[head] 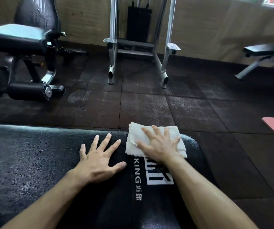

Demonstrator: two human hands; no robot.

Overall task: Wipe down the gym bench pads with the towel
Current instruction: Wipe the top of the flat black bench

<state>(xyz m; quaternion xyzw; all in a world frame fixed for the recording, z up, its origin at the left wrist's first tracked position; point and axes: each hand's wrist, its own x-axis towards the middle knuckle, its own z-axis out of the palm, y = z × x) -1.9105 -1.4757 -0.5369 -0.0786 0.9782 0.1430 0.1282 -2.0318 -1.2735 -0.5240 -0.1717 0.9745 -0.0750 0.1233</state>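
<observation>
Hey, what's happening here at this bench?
A person is wiping a black bench pad with a white towel. The right hand presses flat on the folded towel near the pad's far right corner, fingers spread. The left hand rests flat on the bare pad beside it, bracing. Other gym machines stand on the rubber floor beyond.

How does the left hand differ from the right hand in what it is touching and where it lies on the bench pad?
The left hand lies flat on the bare bench pad, while the right hand presses flat on the white towel. The left hand sits nearer the pad's middle, on its rough, worn part; the right hand sits near the pad's rounded end, above the printed logo. Both hands have straight, spread fingers and grip nothing.
</observation>
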